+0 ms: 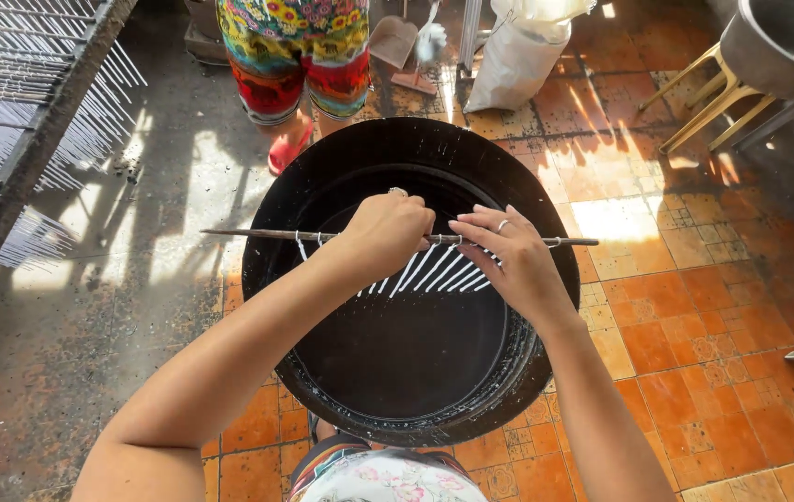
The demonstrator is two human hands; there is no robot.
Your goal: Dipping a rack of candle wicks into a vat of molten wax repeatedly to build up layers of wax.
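Pinching thin rod (257, 234) between left hand (386, 231), right hand (508, 253), above black tub (555, 307)

Thin rod (267, 234): dark, straight, held roughly level across the upper half of the black drum (322, 149), its left tip past the drum's left rim, right tip just past the right rim. White strings (439, 271) tied along it, hanging down inside the drum in a row, slanted down-left, evenly spaced; one separate loop near the left end. Drum: round, wide black rim flecked with white, dark inside, white crust along the lower inner wall. Left hand (386, 232) pinches the rod mid-length; right hand (508, 253) fingers on the rod just beside it.
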